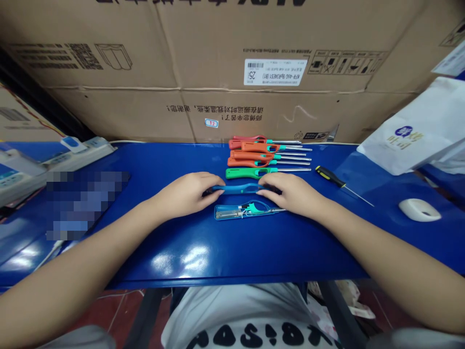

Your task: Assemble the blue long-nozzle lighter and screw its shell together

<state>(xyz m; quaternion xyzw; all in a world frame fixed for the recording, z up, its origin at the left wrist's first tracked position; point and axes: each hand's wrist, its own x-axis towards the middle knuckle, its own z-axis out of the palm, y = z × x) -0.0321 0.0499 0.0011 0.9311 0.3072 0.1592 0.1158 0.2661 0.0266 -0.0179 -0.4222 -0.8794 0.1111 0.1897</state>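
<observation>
Between my two hands is a blue half shell of a lighter casing [238, 188], held level just above the table. My left hand [194, 195] pinches its left end with thumb and fingers. At its right end, my right hand [286, 193] grips it the same way. Directly below lies an opened blue lighter [240, 211], its inner parts, turquoise trigger and metal tube exposed. Just beyond my hands rests a green long-nosed lighter [240, 173], with several orange and red lighters [250, 156] stacked behind it, tubes pointing right.
A yellow-and-black screwdriver [336, 180] and a white oval object [419, 210] lie to the right on the blue table [232, 252]. A white bag [417, 121] stands at the far right. Power strips [87, 150] and a pixelated item [87, 203] are left. A large cardboard box [163, 63] walls off the back.
</observation>
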